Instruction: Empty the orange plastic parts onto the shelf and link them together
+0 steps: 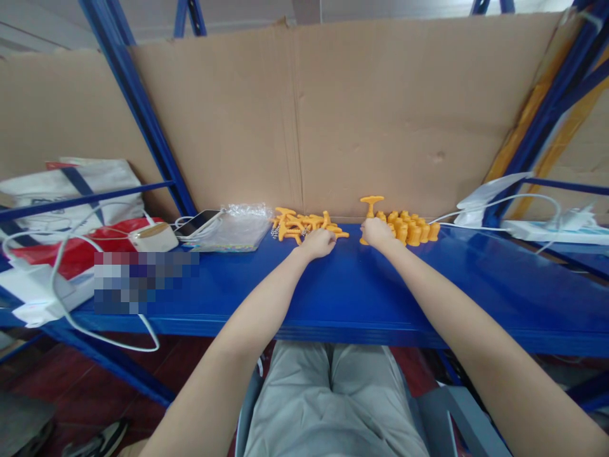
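Observation:
My right hand (377, 233) is closed around a yellow T-handled piece (372, 202) that stands upright, its crossbar showing above my fingers. Just right of that hand, several yellow bottle-shaped pieces (413, 230) stand close together in rows. My left hand (320, 244) has its fingers curled at the front of a loose heap of yellow T-shaped handles (290, 223), some with small metal chains. Whatever lies between the left fingers is hidden by the hand.
The blue shelf top (352, 298) ends at a cardboard wall (380, 114). Left of the heap lie clear plastic bags (238, 228) and a phone (202, 222). White cables, a charger (153, 237) and a cloth bag (95, 181) are farther left; a power strip (561, 231) sits at right.

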Motion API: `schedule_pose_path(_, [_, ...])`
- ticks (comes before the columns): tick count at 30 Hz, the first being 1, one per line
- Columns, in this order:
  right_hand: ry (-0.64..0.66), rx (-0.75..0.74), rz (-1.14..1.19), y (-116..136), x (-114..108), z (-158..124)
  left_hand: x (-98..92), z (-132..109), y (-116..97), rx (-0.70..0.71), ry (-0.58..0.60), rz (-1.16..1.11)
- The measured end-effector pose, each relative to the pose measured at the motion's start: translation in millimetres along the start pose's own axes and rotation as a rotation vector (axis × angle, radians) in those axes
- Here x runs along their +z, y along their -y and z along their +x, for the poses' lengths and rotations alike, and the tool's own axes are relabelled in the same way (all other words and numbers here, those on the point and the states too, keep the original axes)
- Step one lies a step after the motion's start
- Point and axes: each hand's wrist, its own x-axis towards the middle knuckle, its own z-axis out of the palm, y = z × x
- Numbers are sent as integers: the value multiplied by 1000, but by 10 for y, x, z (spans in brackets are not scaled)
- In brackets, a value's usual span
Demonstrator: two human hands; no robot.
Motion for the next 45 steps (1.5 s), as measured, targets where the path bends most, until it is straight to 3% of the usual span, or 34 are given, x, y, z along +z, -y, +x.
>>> schedule_pose_path(5, [-72,-36,153,-98,113,15,6,16,-18,26,6,-110])
schedule_pose_path(9, [-144,-42,269,-210,213,91,58,50,-34,55,3,-393])
schedule_pose_path(13, [-131,-38,368,-292,273,148,124,92,-31,34,13,-587])
schedule_pose_path(18, [-76,-75,423,-331,293,154,108,74,10,29,-83,-290])
schedule_pose_path(24, [-3,-122,479,-275,387,132,46,-47,33,-76,-11,15])
schedule_pose_path(29, [-7,-168,470,-182,446,112,1,-86,25,-103,63,43])
schedule_pose_path(38, [31,-319,483,-147,431,54,-54,-91,-49,-136,62,89])
schedule_pose_path(42, [72,-374,494,-109,416,44,-55,-99,-48,-46,-4,67])
schedule_pose_path(45, [81,-393,472,-67,384,23,-43,-72,-46,79,10,14])
